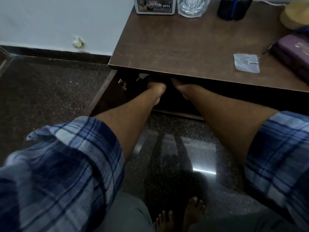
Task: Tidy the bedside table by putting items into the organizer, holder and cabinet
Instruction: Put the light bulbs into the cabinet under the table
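**Both hands in the cabinet**

Both arms reach into the dark, open cabinet (177, 113) beneath the scuffed brown bedside table (184, 47) — left hand (156, 87) and right hand (179, 84) half hidden under its edge, so their grip cannot be told.

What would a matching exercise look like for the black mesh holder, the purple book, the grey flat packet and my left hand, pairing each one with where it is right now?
Things:
1 black mesh holder
2 purple book
3 grey flat packet
4 left hand

Places:
A reaching into the open cabinet under the tabletop
B right edge of the tabletop, partly out of frame
C lying flat just left of the book
D back of the tabletop, right of the clear glass container

Pairs: 1-D; 2-B; 3-C; 4-A
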